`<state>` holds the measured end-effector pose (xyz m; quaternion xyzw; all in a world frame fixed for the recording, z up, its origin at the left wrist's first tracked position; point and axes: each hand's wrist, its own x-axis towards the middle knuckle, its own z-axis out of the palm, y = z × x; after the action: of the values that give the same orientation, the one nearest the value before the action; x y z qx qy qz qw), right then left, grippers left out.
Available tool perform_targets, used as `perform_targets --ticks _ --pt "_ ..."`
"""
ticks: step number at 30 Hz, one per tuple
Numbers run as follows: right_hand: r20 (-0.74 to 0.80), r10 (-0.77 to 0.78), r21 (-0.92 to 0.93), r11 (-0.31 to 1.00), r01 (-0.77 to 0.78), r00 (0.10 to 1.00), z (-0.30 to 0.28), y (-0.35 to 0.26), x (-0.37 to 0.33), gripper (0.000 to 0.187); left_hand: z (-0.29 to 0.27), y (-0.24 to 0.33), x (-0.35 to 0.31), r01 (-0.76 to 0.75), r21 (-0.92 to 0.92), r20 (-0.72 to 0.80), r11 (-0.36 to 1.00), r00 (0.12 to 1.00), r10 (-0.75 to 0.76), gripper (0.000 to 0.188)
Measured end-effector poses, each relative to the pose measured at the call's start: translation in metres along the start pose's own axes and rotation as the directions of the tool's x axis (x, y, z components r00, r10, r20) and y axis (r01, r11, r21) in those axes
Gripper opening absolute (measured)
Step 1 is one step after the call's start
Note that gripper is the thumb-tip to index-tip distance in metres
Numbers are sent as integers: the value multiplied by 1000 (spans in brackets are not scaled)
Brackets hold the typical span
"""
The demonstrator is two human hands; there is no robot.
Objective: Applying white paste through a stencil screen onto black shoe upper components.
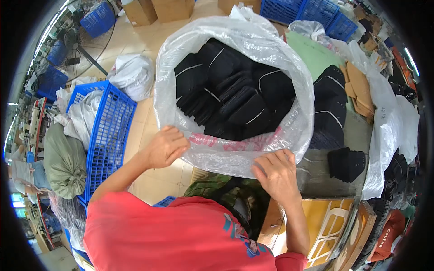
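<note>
A large clear plastic bag stands in front of me with its mouth wide and its rim folded outward. Inside it lie stacks of black fabric pieces, several with a thin pale line across them. My left hand is closed on the near left part of the rim. At the near right, my right hand grips the same rim, fingers over the fold and thumb below. Pink printing shows through the plastic between the two hands. The bag's lower part is hidden from view.
More black pieces lie on the worktable at right, with a small black stack nearer me. Brown cardboard pieces are beyond. A blue crate holding sacks stands at left, near a white sack and a fan.
</note>
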<state>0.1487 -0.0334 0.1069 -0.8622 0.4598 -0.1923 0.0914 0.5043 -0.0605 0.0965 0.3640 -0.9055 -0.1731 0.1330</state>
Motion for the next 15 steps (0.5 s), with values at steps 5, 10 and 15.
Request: perform_targets --ticks 5,10,15 --pt "173 177 -5 984 -179 969 69 71 -38 20 81 -52 -38 89 11 5 996 996 -89 8" --pt "188 249 -79 968 -238 950 64 66 -20 21 108 -98 -37 338 -423 -124 841 898 -423 20" --pt "-48 317 -162 933 -321 947 4 31 -3 14 76 -111 -16 216 -879 -206 425 632 -747 28"
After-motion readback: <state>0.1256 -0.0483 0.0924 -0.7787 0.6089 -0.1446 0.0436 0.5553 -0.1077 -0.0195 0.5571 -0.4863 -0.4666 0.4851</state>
